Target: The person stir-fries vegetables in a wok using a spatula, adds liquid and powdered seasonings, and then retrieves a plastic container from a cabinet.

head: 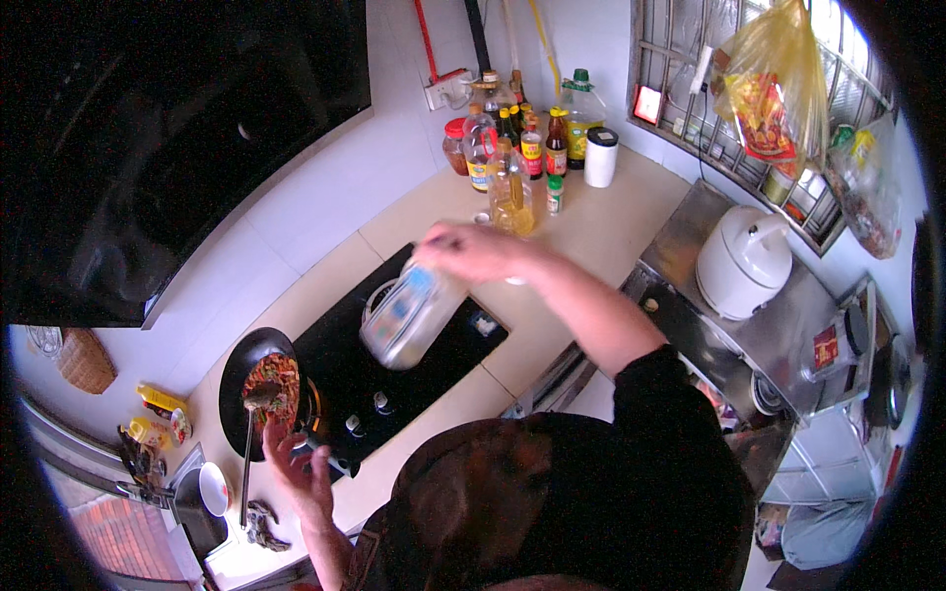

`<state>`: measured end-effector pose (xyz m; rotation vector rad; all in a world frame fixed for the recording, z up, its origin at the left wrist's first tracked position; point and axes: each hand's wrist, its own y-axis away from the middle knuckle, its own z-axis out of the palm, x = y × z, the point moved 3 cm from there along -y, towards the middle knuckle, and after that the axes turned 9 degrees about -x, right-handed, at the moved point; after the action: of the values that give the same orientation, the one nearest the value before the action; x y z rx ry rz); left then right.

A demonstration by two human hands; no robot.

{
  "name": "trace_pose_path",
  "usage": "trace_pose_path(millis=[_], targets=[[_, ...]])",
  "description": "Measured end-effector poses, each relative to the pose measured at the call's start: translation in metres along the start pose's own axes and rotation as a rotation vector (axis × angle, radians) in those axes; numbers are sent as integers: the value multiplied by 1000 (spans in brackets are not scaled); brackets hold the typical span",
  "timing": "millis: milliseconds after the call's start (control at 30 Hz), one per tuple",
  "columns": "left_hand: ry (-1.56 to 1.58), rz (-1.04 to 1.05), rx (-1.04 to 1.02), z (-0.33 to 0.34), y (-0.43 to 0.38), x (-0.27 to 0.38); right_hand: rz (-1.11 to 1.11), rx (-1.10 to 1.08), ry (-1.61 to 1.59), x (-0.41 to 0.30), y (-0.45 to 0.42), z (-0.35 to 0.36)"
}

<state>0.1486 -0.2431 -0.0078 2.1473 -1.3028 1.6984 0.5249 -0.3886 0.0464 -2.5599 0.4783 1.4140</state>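
Observation:
My right hand (462, 251) grips the top of a clear plastic container (414, 318) with a printed label. The container is tilted and motion-blurred above the black gas stove (325, 369). My left hand (299, 469) is beside the near edge of the wok, its fingers apart and nothing in them. In the black wok (236, 377) lies a reddish chopped dish (284, 369). A long-handled metal ladle (247, 451) rests with its bowl on the food and its handle over the wok's rim. Two stove knobs (380, 402) face me.
Several sauce bottles (531, 151), an oil jug (584, 111) and a white canister (601, 159) crowd the back corner. A white rice cooker (743, 262) stands on the metal table to the right. A white bowl (215, 487) sits by the sink (194, 510). The range hood (185, 148) overhangs at upper left.

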Motion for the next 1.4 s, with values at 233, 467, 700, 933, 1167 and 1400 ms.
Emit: trace_pose_path(millis=[233,467,700,933,1167,1400], targets=[[5,229,-140,1,4,16,-36,-457,-48,-94,-43,149],[-73,117,134,-48,38,-20,39,-559,-2,-135,-82,220],[-218,72,417,-96,48,-40,-515,-411,420,-169,-135,294],[-74,0,550,-135,58,-56,-453,-489,140,-204,-143,328],[281,-206,513,-141,40,-77,-701,-446,147,-203,-147,312],[391,-327,536,-154,14,-80,-507,-273,-66,-156,-172,282]])
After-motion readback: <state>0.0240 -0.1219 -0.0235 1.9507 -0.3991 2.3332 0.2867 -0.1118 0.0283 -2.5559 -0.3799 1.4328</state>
